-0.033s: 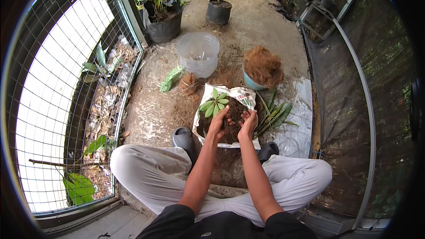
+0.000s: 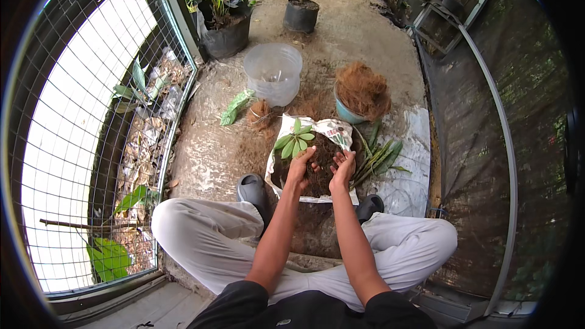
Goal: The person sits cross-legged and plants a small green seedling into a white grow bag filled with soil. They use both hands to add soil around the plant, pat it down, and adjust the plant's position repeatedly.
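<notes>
Over a white sack [image 2: 284, 190] of dark soil and fibre [image 2: 322, 146], my two hands face each other, palms inward and fingers loosely bent. My left hand [image 2: 298, 169] is open at the left of the soil, just below a seedling [image 2: 295, 141] with several green leaves fanned out. The seedling's stem and base are hidden. My right hand [image 2: 343, 169] is open at the sack's right side, near its folded rim, with nothing seen in its fingers. A small gap with soil showing lies between the hands.
Beyond the sack stand a clear plastic tub [image 2: 273, 73], a fibre ball [image 2: 260, 115], a green wrapper [image 2: 236, 108] and a bluish pot heaped with brown fibre [image 2: 362, 91]. Long cut leaves [image 2: 382, 157] lie right. Potted plants [image 2: 301, 17] stand farther off; wire mesh [image 2: 91, 116] borders the left.
The seedling's leaves have tilted slightly upward. My hands have barely shifted.
</notes>
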`<state>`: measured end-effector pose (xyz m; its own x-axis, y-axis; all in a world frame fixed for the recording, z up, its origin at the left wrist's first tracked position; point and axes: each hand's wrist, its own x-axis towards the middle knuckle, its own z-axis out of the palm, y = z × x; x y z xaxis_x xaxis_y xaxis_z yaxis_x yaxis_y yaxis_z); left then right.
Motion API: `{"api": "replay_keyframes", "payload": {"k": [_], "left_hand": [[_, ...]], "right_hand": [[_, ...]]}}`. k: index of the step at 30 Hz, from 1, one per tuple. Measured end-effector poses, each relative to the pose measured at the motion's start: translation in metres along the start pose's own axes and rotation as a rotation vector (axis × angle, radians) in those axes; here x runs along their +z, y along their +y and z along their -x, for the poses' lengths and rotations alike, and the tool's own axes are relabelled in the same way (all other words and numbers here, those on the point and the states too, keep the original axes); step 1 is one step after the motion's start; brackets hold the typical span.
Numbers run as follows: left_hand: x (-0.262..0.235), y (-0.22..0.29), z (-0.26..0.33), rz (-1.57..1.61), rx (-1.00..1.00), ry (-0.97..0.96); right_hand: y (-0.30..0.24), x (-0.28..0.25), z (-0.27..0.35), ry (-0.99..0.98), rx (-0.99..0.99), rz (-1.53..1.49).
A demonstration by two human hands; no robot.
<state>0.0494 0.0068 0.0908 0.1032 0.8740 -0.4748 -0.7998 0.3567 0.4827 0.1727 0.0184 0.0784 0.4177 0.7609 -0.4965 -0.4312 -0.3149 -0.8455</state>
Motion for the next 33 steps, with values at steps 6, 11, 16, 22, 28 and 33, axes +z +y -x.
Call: {"api": "replay_keyframes", "payload": {"k": [6, 11, 16, 22, 28, 33], "left_hand": [[-0.015, 0.012, -0.014, 0.065, 0.051, 0.1], [-0.025, 0.032, -0.014, 0.225, 0.044, 0.097], [-0.025, 0.046, -0.008, 0.268, 0.027, 0.04], [-0.031, 0.04, -0.01, 0.122, 0.089, 0.002], [-0.04, 0.034, -0.019, 0.111, 0.206, 0.031], [-0.046, 0.035, -0.021, 0.01, 0.295, 0.1]], "right_hand": [[0.006, -0.023, -0.033, 0.007, 0.113, -0.02], [0.03, -0.039, -0.048, 0.022, 0.196, 0.137], [0.079, -0.054, -0.052, 0.023, 0.159, 0.545], [0.133, -0.07, -0.044, 0.024, -0.024, 0.983], [0.145, -0.071, -0.041, -0.031, -0.335, 1.073], [0.133, -0.056, -0.035, -0.164, -0.248, 1.275]]}}
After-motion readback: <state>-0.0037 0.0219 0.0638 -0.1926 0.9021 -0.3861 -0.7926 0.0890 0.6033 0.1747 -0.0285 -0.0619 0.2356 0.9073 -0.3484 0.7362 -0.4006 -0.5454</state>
